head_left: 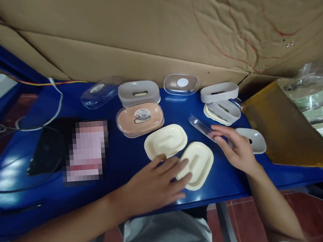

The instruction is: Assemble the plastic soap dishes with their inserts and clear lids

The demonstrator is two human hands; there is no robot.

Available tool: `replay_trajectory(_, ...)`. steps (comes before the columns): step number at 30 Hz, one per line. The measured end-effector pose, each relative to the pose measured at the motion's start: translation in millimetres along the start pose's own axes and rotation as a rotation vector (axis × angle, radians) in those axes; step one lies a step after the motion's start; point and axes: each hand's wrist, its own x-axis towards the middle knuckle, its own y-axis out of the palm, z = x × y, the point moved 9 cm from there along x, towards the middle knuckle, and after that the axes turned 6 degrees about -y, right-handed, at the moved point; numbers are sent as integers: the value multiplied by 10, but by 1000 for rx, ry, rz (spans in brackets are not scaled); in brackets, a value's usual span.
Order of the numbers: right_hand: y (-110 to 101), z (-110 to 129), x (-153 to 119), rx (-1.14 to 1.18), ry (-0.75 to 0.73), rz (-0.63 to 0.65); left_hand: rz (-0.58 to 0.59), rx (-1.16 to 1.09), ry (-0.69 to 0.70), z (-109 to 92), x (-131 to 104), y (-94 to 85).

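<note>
My left hand [161, 181] reaches over the front of the blue table with its fingers spread, slightly blurred. Its fingertips overlap the edge of a cream soap dish tray [202, 166]; whether they touch it I cannot tell. Just behind lies a second cream tray [167, 139]. To the right, the thumb and fingers of my right hand [237, 149] close on the end of a clear plastic lid [200, 127], tilted on its side. Partly hidden behind that hand is a grey tray [255, 140]. A pink soap box [139, 122] with a clear cover and a label stands behind the cream trays.
Along the back are a grey soap dish [139, 93], clear lids [181, 84] [101, 94] and more grey parts [220, 93]. A cardboard box [286, 127] with bagged green items borders the right. A phone-like pixelated object [87, 150] and cables [57, 102] lie left.
</note>
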Motion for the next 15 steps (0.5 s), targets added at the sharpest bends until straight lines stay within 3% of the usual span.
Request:
replay_trajectory(4, -141, -287, 20, 173, 140, -285, 69, -18, 121, -178, -58, 111)
replay_trajectory(7, -314, -497, 24, 46, 175, -441, 32, 0, 84, -129, -59, 80)
replay_trajectory(11, -586, -614, -9, -284, 153, -497, 30, 58, 47, -76, -40, 53)
replay_trajectory(15, -672, -658, -29, -372, 219, -513, 53, 95, 42, -71, -32, 79)
